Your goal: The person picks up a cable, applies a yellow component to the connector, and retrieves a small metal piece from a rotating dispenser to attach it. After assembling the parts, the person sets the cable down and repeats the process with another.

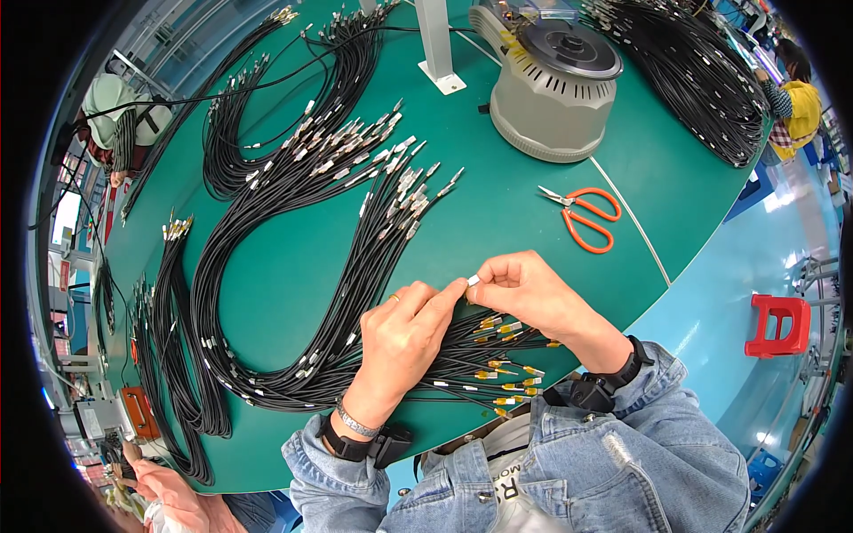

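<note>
On the left, we have a big bent bunch of black cables (209,266) on our green table (480,204). Our left hand (404,333) has its first finger right by a small white tag (474,281); its thumb is hidden, so we can't tell if it pinches. Our right hand (526,289) squeezes that tag, thumb and finger together. Farther right lie orange scissors (569,202).
</note>
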Action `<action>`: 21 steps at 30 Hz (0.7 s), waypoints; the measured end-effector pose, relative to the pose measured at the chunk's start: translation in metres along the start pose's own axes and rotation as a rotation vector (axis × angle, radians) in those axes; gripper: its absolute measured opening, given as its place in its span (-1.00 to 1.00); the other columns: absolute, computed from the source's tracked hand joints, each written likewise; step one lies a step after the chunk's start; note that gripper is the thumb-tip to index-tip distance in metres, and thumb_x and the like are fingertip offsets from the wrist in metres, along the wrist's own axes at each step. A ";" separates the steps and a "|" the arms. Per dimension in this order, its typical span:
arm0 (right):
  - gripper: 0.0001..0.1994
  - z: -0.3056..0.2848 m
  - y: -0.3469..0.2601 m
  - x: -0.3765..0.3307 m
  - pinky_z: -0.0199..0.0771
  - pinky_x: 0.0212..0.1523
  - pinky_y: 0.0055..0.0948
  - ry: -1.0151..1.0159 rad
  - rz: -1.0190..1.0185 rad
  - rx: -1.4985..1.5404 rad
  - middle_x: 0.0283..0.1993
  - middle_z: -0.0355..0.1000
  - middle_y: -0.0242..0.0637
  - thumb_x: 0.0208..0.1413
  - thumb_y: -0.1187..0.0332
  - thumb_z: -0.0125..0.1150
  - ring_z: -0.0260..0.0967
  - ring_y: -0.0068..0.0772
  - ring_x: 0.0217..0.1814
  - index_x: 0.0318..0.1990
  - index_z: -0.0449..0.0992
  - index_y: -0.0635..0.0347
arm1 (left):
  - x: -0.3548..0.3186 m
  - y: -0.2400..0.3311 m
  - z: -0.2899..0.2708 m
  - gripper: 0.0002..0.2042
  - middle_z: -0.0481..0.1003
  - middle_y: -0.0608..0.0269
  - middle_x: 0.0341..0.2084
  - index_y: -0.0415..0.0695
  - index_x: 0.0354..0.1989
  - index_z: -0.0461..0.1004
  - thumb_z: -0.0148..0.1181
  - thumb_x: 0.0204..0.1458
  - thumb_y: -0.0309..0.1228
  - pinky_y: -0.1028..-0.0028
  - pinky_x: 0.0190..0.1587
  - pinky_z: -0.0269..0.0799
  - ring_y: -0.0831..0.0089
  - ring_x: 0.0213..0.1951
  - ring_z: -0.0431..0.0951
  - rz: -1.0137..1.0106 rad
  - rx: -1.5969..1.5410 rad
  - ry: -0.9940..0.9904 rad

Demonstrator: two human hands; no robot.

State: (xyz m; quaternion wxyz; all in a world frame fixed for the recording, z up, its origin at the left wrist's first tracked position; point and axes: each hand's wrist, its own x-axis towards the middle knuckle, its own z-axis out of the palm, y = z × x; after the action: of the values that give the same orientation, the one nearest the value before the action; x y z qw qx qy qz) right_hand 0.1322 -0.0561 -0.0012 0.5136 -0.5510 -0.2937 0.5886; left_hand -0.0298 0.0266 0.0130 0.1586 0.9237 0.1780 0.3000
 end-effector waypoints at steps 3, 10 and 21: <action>-0.86 0.001 0.000 0.000 0.22 -0.47 -0.68 -0.001 -0.020 0.002 -0.49 0.38 -0.46 0.03 0.43 0.16 0.24 -0.74 -0.46 -0.46 0.45 0.34 | 0.000 0.000 0.002 -0.73 0.34 0.30 -0.65 -0.13 -0.28 0.51 0.25 -0.23 -0.65 0.50 -0.63 0.30 0.42 -0.66 0.37 -0.020 -0.001 0.009; -0.88 0.001 0.000 -0.004 0.25 -0.45 -0.70 -0.005 -0.012 -0.031 -0.47 0.38 -0.47 0.05 0.44 0.15 0.25 -0.76 -0.44 -0.41 0.44 0.32 | 0.001 0.004 0.000 -0.81 0.35 0.30 -0.61 -0.21 -0.29 0.48 0.18 -0.13 -0.65 0.59 -0.60 0.26 0.57 -0.63 0.35 -0.260 -0.300 -0.065; -0.90 0.005 0.006 -0.009 0.26 -0.42 -0.72 0.002 -0.037 -0.094 -0.42 0.35 -0.49 0.05 0.47 0.16 0.26 -0.78 -0.42 -0.31 0.39 0.29 | 0.001 0.004 -0.005 -0.85 0.36 0.34 -0.55 -0.26 -0.28 0.45 0.13 -0.06 -0.65 0.68 -0.53 0.20 0.69 -0.56 0.30 -0.447 -0.507 -0.169</action>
State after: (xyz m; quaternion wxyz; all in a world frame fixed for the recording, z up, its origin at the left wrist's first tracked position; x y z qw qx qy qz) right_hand 0.1249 -0.0654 -0.0027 0.4981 -0.5695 -0.3307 0.5641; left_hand -0.0306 0.0240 0.0190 0.4590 0.8146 0.2821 0.2151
